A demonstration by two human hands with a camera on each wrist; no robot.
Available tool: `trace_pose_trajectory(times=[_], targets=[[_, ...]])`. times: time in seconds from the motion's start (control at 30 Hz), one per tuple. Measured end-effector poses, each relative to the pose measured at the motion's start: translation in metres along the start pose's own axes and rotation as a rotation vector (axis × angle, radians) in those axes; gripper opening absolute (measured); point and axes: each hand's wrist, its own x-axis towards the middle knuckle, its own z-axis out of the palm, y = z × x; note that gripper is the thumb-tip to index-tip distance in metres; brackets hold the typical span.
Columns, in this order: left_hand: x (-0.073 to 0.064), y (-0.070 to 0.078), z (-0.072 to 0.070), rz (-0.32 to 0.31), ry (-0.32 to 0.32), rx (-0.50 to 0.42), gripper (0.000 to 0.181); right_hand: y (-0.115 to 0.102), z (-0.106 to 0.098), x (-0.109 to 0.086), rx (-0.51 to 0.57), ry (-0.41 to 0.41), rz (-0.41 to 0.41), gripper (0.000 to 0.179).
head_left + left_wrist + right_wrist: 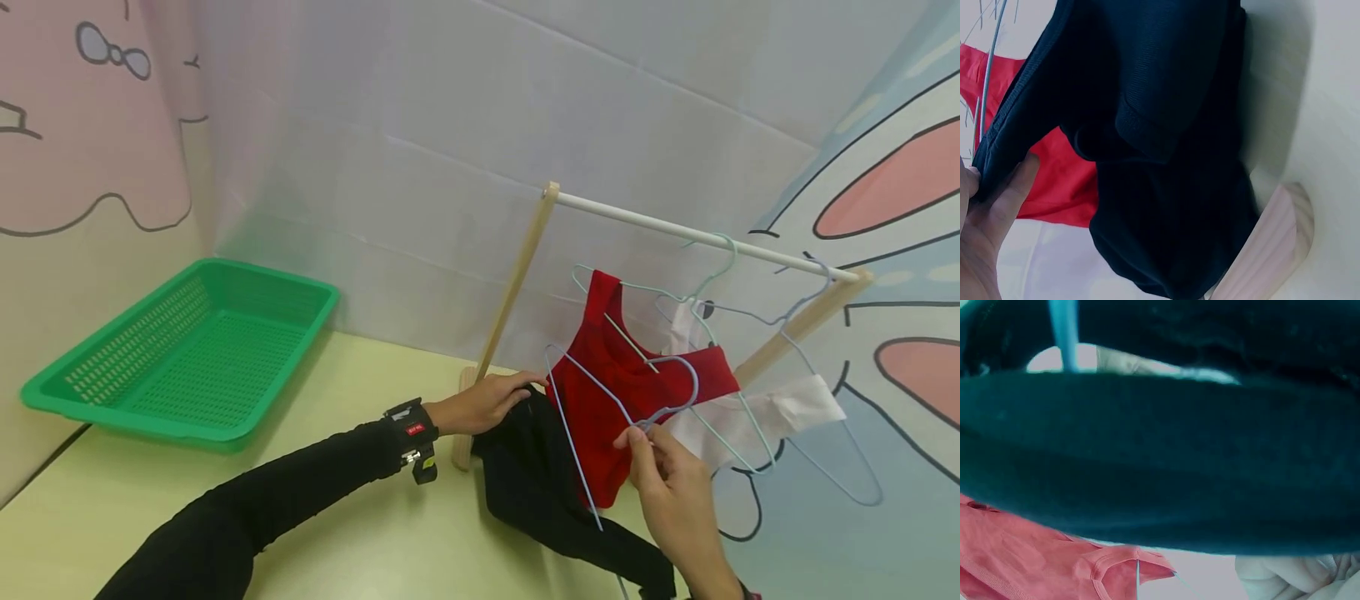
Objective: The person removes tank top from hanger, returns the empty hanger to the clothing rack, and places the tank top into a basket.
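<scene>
My left hand pinches the edge of a black garment between thumb and fingers. In the left wrist view, the black cloth hangs in loose folds from that hand. With thumb and fingers, my right hand grips a lavender wire hanger at the base of its hook. One side of this hanger runs in front of the black garment. In the right wrist view, black cloth fills most of the picture, and part of the right hand shows at the lower right.
Behind the hands, a clothes rack with a white rod carries a red top on a mint hanger and a white garment on another lavender hanger. A wooden post stands at its left. A green basket sits on the table's left.
</scene>
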Motion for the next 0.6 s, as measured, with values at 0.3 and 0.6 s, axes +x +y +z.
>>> trace_pose_trajectory(times=[0.3,0.6], targets=[[-0.006,0.001,0.011,-0.042,0.011,-0.082,0.031,0.004,0.007,0.004,-0.012,0.019,0.005,0.023],[-0.02,0.018,0.016,-0.093,-0.077,-0.297,0.031,0.008,0.02,0.009,0.061,0.061,-0.06,0.02]])
